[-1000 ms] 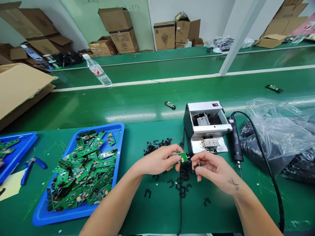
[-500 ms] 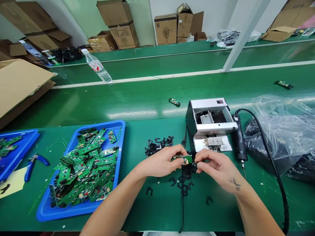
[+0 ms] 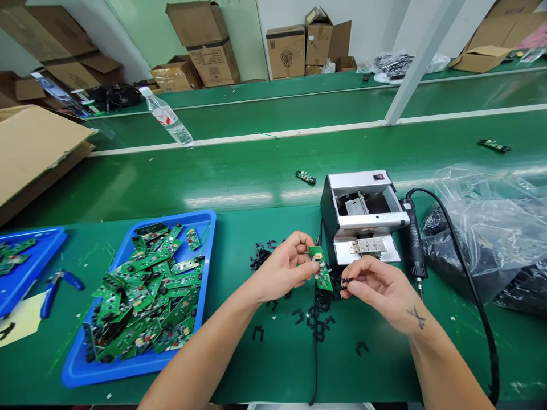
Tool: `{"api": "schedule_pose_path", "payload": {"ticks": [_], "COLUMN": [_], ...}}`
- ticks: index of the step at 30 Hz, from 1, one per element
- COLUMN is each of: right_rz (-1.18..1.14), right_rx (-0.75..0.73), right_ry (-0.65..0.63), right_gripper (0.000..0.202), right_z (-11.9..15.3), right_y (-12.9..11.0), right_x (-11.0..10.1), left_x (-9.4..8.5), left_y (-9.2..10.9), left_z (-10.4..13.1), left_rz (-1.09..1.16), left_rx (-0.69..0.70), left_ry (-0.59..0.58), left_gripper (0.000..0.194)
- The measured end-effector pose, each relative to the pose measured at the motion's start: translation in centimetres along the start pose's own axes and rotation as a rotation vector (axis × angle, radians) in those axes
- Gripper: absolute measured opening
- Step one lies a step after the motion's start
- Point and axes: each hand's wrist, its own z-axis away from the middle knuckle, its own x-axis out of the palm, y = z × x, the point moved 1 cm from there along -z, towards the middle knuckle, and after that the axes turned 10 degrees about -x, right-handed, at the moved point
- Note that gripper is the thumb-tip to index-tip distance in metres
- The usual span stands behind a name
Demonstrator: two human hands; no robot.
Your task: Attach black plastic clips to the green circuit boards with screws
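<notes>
My left hand (image 3: 288, 266) pinches a green circuit board (image 3: 321, 272) by its left edge, the board tilted with its long side running toward me. Just right of it, my right hand (image 3: 376, 285) is closed on a small black plastic clip (image 3: 346, 280), mostly covered by the fingertips. Board and clip are apart. Loose black clips (image 3: 321, 326) lie on the green mat below the hands, and a pile of them (image 3: 261, 255) shows partly behind my left hand. Many more circuit boards (image 3: 149, 285) fill a blue tray (image 3: 208, 250) on the left.
Behind my right hand stands a silver and black machine (image 3: 363, 213). An electric screwdriver (image 3: 413, 242) with a black cable and a plastic bag of black parts (image 3: 482, 245) are at the right. Blue-handled pliers (image 3: 53, 290) lie far left. One board (image 3: 305, 177) rests on the green belt.
The circuit board has turned from lying sideways to pointing toward me, and it has come away from my right hand. My right hand has shifted slightly with the clip.
</notes>
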Motion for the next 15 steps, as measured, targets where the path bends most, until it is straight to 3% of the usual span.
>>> {"api": "schedule_pose_path", "payload": {"ticks": [4, 9, 15], "right_rz": [0.045, 0.213, 0.444], "right_rx": [-0.067, -0.106, -0.199], "right_ry": [-0.053, -0.031, 0.071], "right_gripper": [0.017, 0.015, 0.014], "right_z": [-0.14, -0.27, -0.27], "right_y": [0.02, -0.14, 0.43], "right_x": [0.06, 0.03, 0.1], "left_x": [0.11, 0.11, 0.26], "left_y": [0.19, -0.01, 0.06], "left_z": [0.09, 0.23, 0.61], "left_rz": [-0.037, -0.192, -0.323], "left_rx": [0.022, -0.083, -0.103], "left_ry": [0.018, -0.075, -0.013], "left_gripper": [0.04, 0.017, 0.015]}}
